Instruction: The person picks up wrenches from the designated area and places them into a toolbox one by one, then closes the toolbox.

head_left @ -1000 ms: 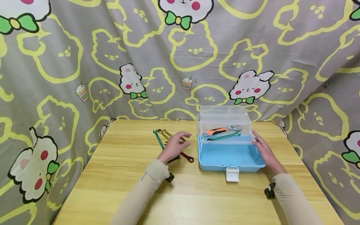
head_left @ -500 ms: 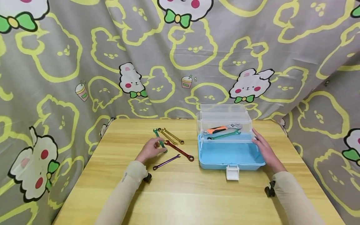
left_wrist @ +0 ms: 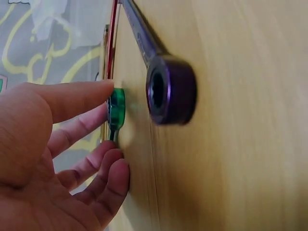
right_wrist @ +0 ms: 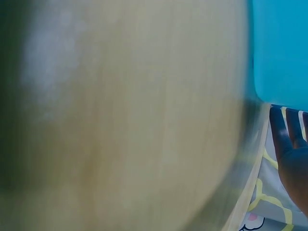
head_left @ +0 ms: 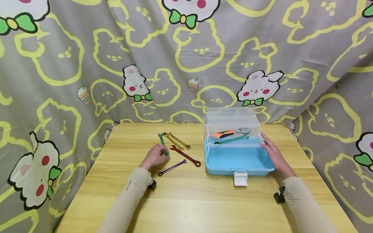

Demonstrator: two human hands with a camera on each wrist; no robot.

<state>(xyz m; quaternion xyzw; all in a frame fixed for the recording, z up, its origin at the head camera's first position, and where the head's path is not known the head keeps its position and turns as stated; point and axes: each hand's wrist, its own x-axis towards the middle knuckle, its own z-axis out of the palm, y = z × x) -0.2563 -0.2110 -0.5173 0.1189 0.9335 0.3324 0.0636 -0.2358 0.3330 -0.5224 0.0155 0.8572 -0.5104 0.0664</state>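
Observation:
My left hand is on the table, thumb and forefinger pinching the ring end of a green wrench that still lies flat. The left wrist view shows the thumb on that green ring, with a purple wrench just beside it. A red wrench and two gold wrenches lie close by. My right hand rests with straight fingers against the right side of an open blue toolbox. Its clear tray holds an orange-handled adjustable wrench and a teal wrench.
The wooden table is hemmed in at the back and sides by a grey curtain with a rabbit pattern. A white latch hangs from the toolbox front. The right wrist view is blurred, showing the blue box wall.
My left hand drew back left from over the wrenches to the green wrench's near end and settled its fingers on it. The right hand stayed against the toolbox.

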